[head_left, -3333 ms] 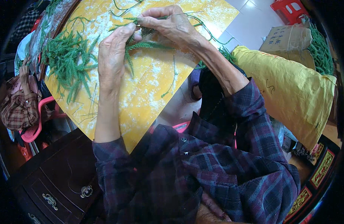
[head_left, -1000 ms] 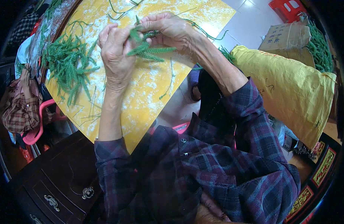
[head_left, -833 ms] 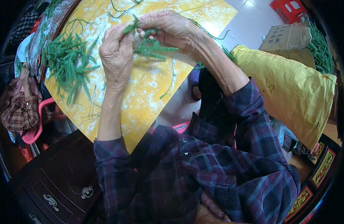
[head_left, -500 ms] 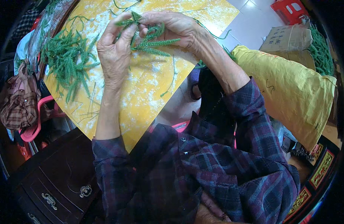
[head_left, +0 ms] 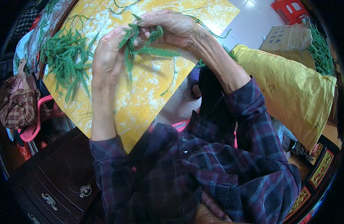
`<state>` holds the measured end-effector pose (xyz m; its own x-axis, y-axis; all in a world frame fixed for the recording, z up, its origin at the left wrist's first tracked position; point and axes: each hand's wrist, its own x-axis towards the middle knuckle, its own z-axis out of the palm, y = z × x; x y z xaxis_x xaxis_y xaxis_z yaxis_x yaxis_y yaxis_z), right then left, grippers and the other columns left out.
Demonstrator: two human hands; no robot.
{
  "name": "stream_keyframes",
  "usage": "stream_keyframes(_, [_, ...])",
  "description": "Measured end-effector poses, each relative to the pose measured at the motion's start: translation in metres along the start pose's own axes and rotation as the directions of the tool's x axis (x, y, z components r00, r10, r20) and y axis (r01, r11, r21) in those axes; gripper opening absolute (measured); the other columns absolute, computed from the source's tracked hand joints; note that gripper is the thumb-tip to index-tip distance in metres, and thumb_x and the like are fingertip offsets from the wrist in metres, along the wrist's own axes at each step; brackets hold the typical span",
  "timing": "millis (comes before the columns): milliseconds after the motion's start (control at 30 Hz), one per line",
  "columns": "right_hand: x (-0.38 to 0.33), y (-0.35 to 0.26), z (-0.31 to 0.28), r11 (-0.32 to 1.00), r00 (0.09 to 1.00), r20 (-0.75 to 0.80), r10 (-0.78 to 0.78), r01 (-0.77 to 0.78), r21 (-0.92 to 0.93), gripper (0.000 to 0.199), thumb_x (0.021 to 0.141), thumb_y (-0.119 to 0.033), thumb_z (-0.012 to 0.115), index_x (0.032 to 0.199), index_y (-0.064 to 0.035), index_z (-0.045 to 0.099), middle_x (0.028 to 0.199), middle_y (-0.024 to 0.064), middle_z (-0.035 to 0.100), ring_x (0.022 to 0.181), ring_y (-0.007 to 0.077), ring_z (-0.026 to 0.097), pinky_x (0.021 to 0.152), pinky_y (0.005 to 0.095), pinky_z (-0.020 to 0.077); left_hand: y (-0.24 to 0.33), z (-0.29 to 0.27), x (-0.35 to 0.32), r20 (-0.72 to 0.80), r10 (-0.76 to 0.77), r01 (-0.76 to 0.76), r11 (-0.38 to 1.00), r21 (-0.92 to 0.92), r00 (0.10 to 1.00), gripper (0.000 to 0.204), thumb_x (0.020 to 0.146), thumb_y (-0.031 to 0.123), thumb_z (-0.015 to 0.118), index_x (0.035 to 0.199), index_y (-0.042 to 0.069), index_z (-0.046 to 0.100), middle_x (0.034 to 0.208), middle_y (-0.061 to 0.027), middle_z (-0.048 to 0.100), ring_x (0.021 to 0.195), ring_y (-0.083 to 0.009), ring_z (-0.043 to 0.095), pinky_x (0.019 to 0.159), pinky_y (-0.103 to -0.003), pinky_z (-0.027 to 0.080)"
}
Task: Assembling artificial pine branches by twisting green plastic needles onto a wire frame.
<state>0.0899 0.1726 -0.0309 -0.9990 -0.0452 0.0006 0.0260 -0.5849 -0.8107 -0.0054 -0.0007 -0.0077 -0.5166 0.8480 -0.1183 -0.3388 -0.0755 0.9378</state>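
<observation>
Over the far part of the yellow table point(head_left: 142, 99), a green artificial fern-like sprig point(head_left: 159, 52) with several feathery fronds is held up between my hands. My right hand point(head_left: 173, 28) pinches its top where the fronds come together. My left hand point(head_left: 108, 54) has its fingers curled in at the sprig's left side; fronds partly cover those fingertips. Left of my left hand, a heap of similar green sprigs point(head_left: 67, 59) lies on the table.
Thin green stems point(head_left: 174, 76) and white flecks are scattered over the tabletop. A stuffed yellow sack point(head_left: 287, 89) and a cardboard box point(head_left: 285, 39) with greenery stand to the right, beyond them a red plastic crate point(head_left: 289, 11). At far left another person's hand point(head_left: 22, 71) shows.
My left hand has shifted slightly left and turned, its thumb no longer on the sprig's top. The sprig's fronds now spread further down. My right hand stays nearly in place.
</observation>
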Motion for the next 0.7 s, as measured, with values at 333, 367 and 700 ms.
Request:
stream_keyframes(333, [-0.002, -0.006, -0.002, 0.997, 0.996, 0.083, 0.022, -0.016, -0.072, 0.012, 0.083, -0.019, 0.066, 0.081, -0.0074, 0.065, 0.071, -0.0016, 0.063, 0.063, 0.0057, 0.058, 0.054, 0.021, 0.0485, 0.017, 0.018, -0.008, 0.065, -0.075, 0.074, 0.997, 0.014, 0.995, 0.016, 0.084, 0.005, 0.056, 0.097, -0.002, 0.062, 0.09, -0.005, 0.065, 0.077, -0.0121, 0.058, 0.077, -0.023, 0.045])
stream_keyframes(367, [-0.005, -0.006, -0.002, 0.995, 0.998, 0.026, 0.052, -0.05, -0.088, 0.012, 0.084, -0.019, 0.066, 0.082, -0.0071, 0.065, 0.071, -0.0009, 0.062, 0.063, 0.0063, 0.059, 0.055, 0.0224, 0.0493, 0.02, 0.022, -0.008, 0.075, -0.048, 0.032, 0.98, 0.198, 0.996, 0.016, 0.084, 0.006, 0.056, 0.097, -0.002, 0.062, 0.091, -0.0051, 0.066, 0.079, -0.0111, 0.059, 0.077, -0.023, 0.045])
stream_keyframes(700, [-0.008, -0.012, 0.004, 0.994, 0.994, -0.027, 0.108, -0.108, -0.029, 0.016, 0.086, -0.02, 0.063, 0.082, -0.004, 0.064, 0.072, 0.0018, 0.06, 0.069, 0.0099, 0.055, 0.068, 0.0245, 0.0461, 0.005, 0.012, -0.006, -0.041, -0.008, 0.011, 0.998, 0.058, 0.999, 0.017, 0.085, 0.004, 0.054, 0.099, -0.002, 0.062, 0.09, -0.0047, 0.067, 0.075, -0.0096, 0.057, 0.074, -0.022, 0.045])
